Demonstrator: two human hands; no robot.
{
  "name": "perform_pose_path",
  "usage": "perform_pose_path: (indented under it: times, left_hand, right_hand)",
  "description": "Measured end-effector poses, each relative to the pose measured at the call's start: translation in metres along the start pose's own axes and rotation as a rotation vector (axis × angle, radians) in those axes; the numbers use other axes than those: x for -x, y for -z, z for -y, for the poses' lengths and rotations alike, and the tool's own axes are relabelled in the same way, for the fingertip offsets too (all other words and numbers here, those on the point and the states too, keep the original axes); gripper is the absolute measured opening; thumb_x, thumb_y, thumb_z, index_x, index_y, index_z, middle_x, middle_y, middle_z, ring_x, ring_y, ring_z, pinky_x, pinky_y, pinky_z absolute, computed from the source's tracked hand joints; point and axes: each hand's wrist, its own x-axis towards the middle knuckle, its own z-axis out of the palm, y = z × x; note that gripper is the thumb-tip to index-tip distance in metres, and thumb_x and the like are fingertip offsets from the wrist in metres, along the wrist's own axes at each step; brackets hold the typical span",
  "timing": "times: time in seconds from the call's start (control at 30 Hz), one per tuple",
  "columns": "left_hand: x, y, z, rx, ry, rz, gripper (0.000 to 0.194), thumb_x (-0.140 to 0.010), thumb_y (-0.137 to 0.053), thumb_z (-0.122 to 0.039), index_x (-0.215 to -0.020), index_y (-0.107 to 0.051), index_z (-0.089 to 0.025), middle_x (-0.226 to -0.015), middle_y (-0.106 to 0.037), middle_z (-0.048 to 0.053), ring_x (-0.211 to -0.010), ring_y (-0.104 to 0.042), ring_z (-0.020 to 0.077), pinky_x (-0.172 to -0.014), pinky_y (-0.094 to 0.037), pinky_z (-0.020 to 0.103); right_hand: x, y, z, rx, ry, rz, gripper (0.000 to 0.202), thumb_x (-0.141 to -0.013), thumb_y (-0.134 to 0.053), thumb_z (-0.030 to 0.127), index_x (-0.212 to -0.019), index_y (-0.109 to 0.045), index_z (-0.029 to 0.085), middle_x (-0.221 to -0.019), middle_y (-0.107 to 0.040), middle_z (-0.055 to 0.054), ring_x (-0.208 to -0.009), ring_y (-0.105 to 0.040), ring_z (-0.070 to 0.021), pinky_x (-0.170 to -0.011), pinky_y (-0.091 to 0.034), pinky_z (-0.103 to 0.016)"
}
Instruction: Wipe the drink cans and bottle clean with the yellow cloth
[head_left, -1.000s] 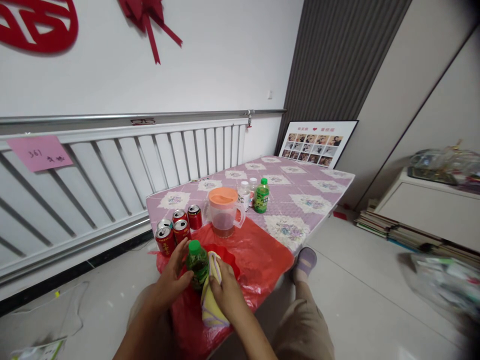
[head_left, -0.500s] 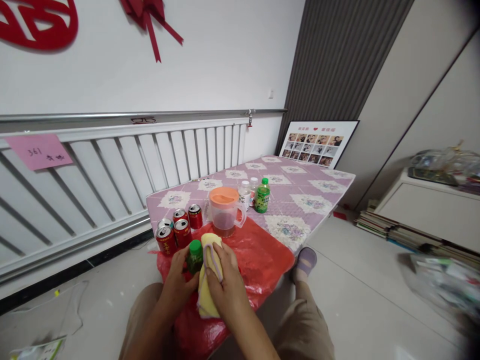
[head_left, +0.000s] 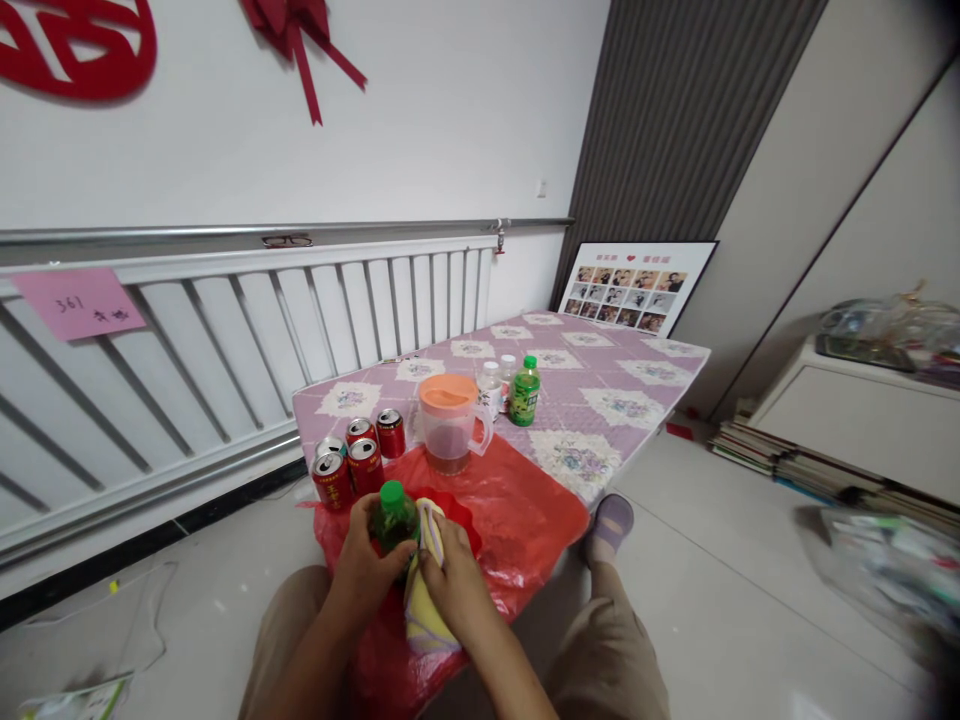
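My left hand (head_left: 369, 555) is wrapped round a green-capped bottle (head_left: 395, 515) near the table's front corner. A yellow cloth with a pale purple edge (head_left: 429, 610) is gripped in my right hand (head_left: 456, 570), close against the bottle's right side. Whether cloth and bottle touch I cannot tell. Behind my right hand shows part of a red dish with a wavy rim (head_left: 466, 515), mostly hidden. Under both hands lies a red plastic sheet (head_left: 525, 520). Just beyond them stands a clear pitcher with an orange lid (head_left: 448, 425).
Several red drink cans (head_left: 365, 466) stand left of the pitcher. To its right are two white-capped bottles (head_left: 490, 388) and a green bottle (head_left: 524, 392). A flowered tablecloth (head_left: 622, 400) covers the table; a radiator (head_left: 315, 310) runs along the wall.
My right hand and the cloth have moved down and slightly right, uncovering more of the bottle and the red dish. My left hand still holds the bottle.
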Motion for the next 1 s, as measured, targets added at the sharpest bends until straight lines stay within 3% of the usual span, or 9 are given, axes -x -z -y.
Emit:
perform_pose_path:
  times: [0.1,0.23,0.43,0.67,0.77,0.87,1.0]
  left_hand:
    - [0.002,-0.001,-0.003,-0.02,-0.005,0.011,0.076,-0.071,-0.071,-0.027,-0.138,-0.037,-0.023,-0.141,-0.047,0.012,-0.13,-0.047,0.0297,-0.109,-0.039,0.047]
    - [0.002,0.008,-0.009,-0.027,-0.022,0.144,0.072,-0.077,-0.064,-0.029,-0.142,-0.035,-0.024,-0.148,-0.042,0.01,-0.139,-0.036,0.0274,-0.116,-0.03,0.044]
    - [-0.003,0.025,-0.003,0.061,0.017,0.281,0.069,-0.079,-0.06,-0.03,-0.142,-0.035,-0.019,-0.146,-0.044,0.013,-0.135,-0.043,0.0284,-0.115,-0.033,0.044]
    - [-0.006,0.012,0.006,0.068,-0.002,0.136,0.073,-0.074,-0.07,-0.028,-0.139,-0.039,-0.019,-0.136,-0.052,0.013,-0.124,-0.053,0.0284,-0.106,-0.042,0.045]
    - [-0.005,0.008,0.006,-0.012,-0.027,0.056,0.069,-0.069,-0.073,-0.028,-0.133,-0.047,-0.019,-0.129,-0.056,0.012,-0.122,-0.053,0.03,-0.106,-0.041,0.046]
    - [-0.002,0.009,0.003,-0.041,-0.04,0.022,0.066,-0.068,-0.072,-0.026,-0.13,-0.05,-0.02,-0.129,-0.057,0.01,-0.123,-0.053,0.0295,-0.107,-0.04,0.045]
    - [0.003,0.013,-0.009,0.014,-0.029,0.098,0.063,-0.074,-0.065,-0.027,-0.134,-0.047,-0.02,-0.135,-0.055,0.01,-0.126,-0.052,0.0274,-0.108,-0.042,0.041]
  right_hand:
    - [-0.001,0.002,0.002,-0.017,0.011,-0.016,0.057,-0.081,-0.051,0.015,-0.138,-0.047,0.013,-0.136,-0.053,-0.017,-0.13,-0.049,-0.0249,-0.111,-0.037,-0.043]
    - [-0.001,0.001,-0.002,-0.027,0.008,-0.008,0.056,-0.082,-0.05,0.016,-0.138,-0.047,0.013,-0.137,-0.052,-0.017,-0.13,-0.049,-0.0247,-0.111,-0.037,-0.044]
    - [0.001,0.004,0.012,-0.016,0.076,-0.091,0.053,-0.084,-0.05,0.017,-0.137,-0.046,0.019,-0.137,-0.051,-0.014,-0.129,-0.05,-0.0231,-0.109,-0.041,-0.042]
    - [0.002,0.021,0.057,0.038,0.182,-0.129,0.053,-0.087,-0.052,0.019,-0.139,-0.045,0.025,-0.15,-0.035,-0.012,-0.136,-0.041,-0.0246,-0.109,-0.041,-0.04]
    - [-0.001,0.016,0.047,0.042,0.164,-0.146,0.052,-0.086,-0.051,0.018,-0.138,-0.046,0.022,-0.147,-0.04,-0.014,-0.134,-0.044,-0.0244,-0.108,-0.042,-0.04]
    - [-0.003,0.006,0.023,0.028,0.108,-0.139,0.053,-0.086,-0.049,0.017,-0.139,-0.045,0.018,-0.137,-0.051,-0.014,-0.129,-0.05,-0.023,-0.108,-0.042,-0.04]
    - [-0.001,-0.004,-0.004,0.046,0.055,-0.079,0.054,-0.083,-0.049,0.014,-0.137,-0.048,0.015,-0.132,-0.056,-0.016,-0.125,-0.053,-0.0252,-0.107,-0.043,-0.043]
